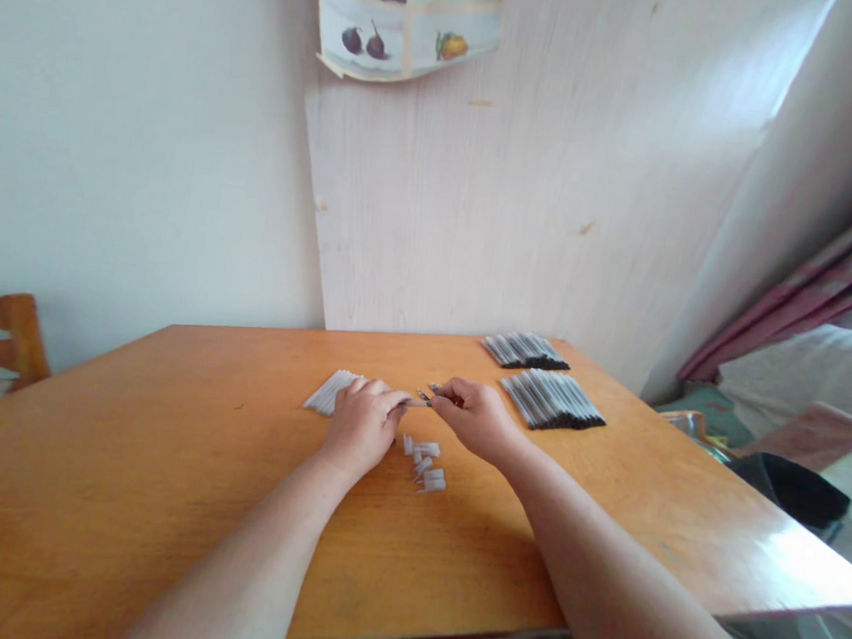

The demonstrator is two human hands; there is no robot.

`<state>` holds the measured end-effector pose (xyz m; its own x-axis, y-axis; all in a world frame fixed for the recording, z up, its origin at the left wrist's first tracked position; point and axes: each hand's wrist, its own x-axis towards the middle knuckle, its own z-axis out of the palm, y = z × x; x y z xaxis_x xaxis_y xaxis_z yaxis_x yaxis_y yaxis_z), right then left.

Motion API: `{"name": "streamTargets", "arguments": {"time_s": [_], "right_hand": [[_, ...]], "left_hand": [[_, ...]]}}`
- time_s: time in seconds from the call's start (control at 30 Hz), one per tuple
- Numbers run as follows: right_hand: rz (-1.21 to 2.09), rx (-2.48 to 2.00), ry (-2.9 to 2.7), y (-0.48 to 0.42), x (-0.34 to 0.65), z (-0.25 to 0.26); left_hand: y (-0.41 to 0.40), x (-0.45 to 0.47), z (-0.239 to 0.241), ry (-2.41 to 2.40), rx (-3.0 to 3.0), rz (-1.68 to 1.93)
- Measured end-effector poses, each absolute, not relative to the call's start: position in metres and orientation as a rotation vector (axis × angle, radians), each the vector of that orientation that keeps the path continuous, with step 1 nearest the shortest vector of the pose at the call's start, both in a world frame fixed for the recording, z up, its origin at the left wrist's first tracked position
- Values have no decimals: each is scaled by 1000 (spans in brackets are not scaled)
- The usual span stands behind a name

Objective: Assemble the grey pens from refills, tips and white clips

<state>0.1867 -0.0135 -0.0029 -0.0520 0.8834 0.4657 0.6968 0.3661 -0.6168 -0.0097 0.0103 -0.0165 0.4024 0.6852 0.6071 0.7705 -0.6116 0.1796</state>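
Observation:
My left hand [367, 416] is closed around a thin pen barrel [415, 403] that lies level between my hands. With thumb and fingers pinched, my right hand [473, 416] holds the barrel's right end. Small dark pointed pieces [426, 393], perhaps pen tips, show beside my right fingertips; their exact kind is too small to tell. A row of whitish clear barrels [329, 393] lies beside my left hand and is partly hidden by it. Several small clear white pieces [432, 477], which look like pen caps, lie loose on the table just below my hands.
Two flat rows of clear pens with black ends lie at the back right of the wooden table [155, 474]: a nearer row [550, 400] and a farther row [520, 349]. A wooden chair [24, 341] stands left; a black bin-like container [790, 490] is beyond the right edge.

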Motion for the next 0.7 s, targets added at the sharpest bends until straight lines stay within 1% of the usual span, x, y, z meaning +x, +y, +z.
{"name": "streamTargets", "arguments": {"time_s": [0.4, 0.57, 0.7], "right_hand": [[294, -1483, -1893, -7, 193, -15], [313, -1508, -1892, -12, 190, -8], [265, -1584, -1800, -15, 192, 2]], "left_hand": [[8, -9, -15, -1328, -2467, -866], [7, -10, -14, -1344, -2438, -857], [9, -13, -12, -1362, -2349, -937]]}}
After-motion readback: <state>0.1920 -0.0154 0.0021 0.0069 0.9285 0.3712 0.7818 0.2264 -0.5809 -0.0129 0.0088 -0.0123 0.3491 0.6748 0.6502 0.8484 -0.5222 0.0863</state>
